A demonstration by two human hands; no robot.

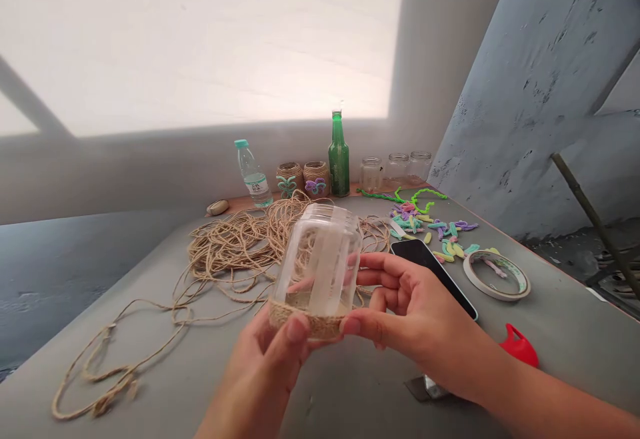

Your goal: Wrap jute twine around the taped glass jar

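Note:
A clear glass jar (320,259) is held up above the table, tilted a little, its mouth pointing up and away. Jute twine (320,326) is wound in a band round its base, and a pale strip of tape (326,272) runs up its side. My left hand (273,352) grips the base from the left, thumb on the twine band. From the right, my right hand (400,299) pinches the same band with thumb and fingers. A loose heap of jute twine (235,239) lies behind the jar, with strands trailing left.
Along the wall stand a water bottle (254,176), two twine-wrapped jars (290,179), a green bottle (339,159) and clear jars (399,169). At right lie colourful fuzzy pieces (450,229), a phone (420,252), a tape roll (523,286) and a red object (520,346).

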